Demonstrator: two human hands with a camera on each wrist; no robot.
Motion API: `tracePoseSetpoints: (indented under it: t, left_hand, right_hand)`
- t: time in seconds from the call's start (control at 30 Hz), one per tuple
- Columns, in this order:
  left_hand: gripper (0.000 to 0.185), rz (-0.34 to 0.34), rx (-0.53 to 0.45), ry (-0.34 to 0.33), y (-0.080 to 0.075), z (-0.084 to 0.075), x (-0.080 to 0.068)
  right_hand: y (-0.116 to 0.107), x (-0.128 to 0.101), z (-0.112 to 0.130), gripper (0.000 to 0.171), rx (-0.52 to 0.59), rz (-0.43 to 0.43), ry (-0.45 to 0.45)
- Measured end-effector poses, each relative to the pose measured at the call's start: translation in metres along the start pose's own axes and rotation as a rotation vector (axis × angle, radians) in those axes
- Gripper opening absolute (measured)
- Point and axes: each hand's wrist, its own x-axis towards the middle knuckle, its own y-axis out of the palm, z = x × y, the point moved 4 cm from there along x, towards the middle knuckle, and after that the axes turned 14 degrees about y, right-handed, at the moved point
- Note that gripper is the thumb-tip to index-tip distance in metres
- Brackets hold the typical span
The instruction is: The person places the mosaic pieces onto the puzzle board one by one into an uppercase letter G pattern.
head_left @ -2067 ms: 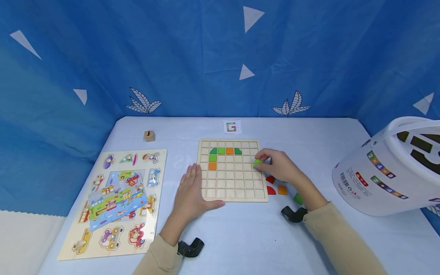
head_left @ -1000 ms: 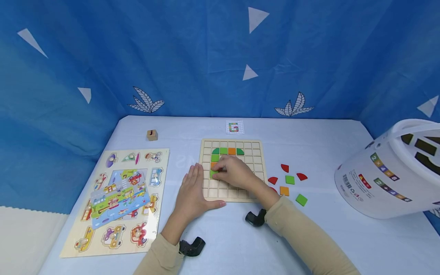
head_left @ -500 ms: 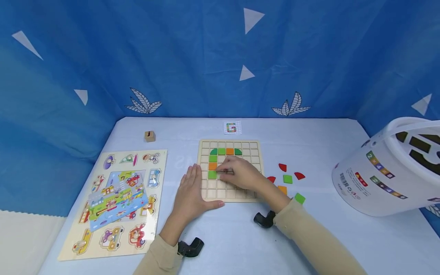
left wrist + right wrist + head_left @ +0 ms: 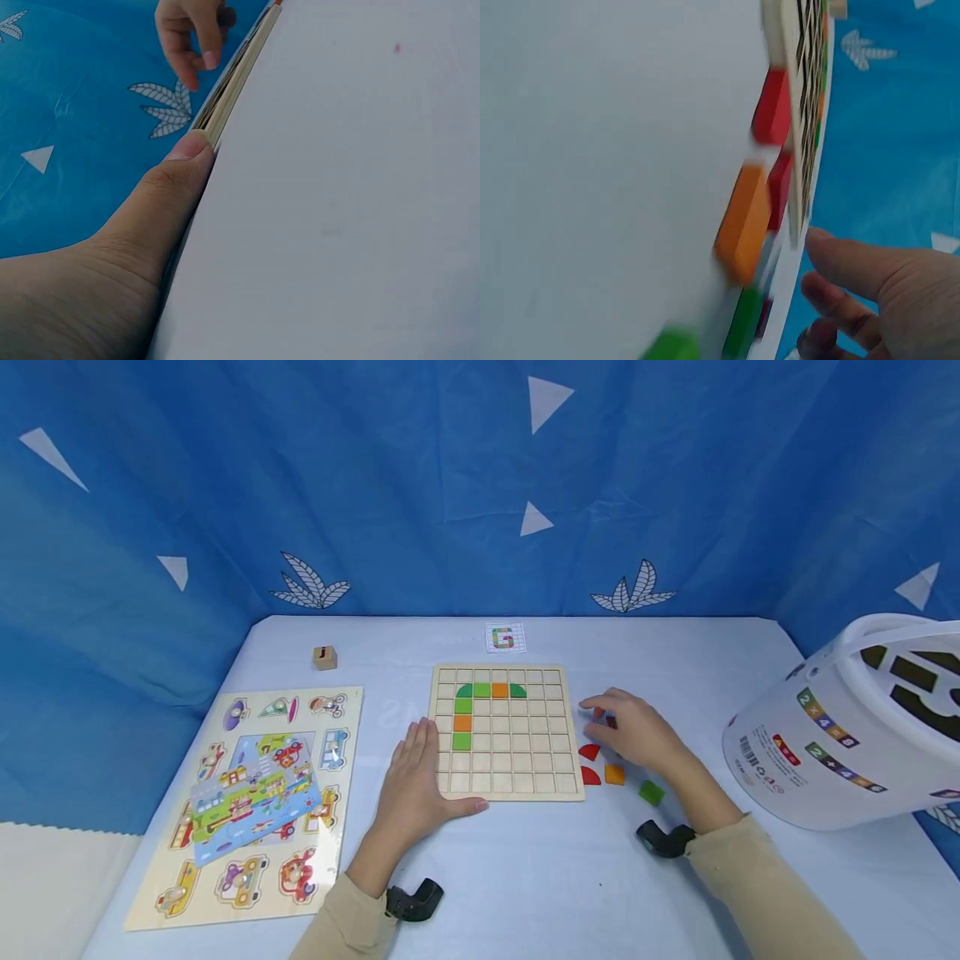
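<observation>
Here the flat left hand [image 4: 416,777] steadies the grid board [image 4: 506,732]; the right hand [image 4: 633,731], fingers loosely curled, should pinch one red piece [image 4: 589,752] cleanly.

Beige long sleeves [image 4: 757,877], black wrist mounts [image 4: 663,837], bare hands.

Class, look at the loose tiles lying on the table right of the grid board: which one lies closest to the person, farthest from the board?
The green square tile. It lies nearer the table's front edge than the orange square and two red quarter-rounds, beside the right wrist.

Vehicle puzzle board [image 4: 247,793], small wooden cube [image 4: 325,657], white bucket [image 4: 847,735].
</observation>
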Motion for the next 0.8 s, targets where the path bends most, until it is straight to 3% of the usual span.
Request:
tracePoseSetpoints:
  t: [0.17,0.3,0.6,0.8]
  left_hand:
    - [0.142,0.012,0.006,-0.006,0.001,0.001,0.000]
    - [0.142,0.014,0.007,-0.003,0.001,0.001,0.000]
    - [0.142,0.010,0.002,-0.002,0.000,0.001,0.000]
    - [0.142,0.001,-0.009,0.001,0.000,0.000,0.000]
  right_hand:
    - [-0.010,-0.001,-0.028,0.049,-0.078,-0.045,0.105]
    - [-0.012,-0.002,-0.040,0.044,-0.079,-0.036,0.140]
    - [-0.009,0.002,-0.044,0.022,0.061,-0.006,0.134]
    - [-0.003,0.006,-0.031,0.019,0.173,0.004,0.084]
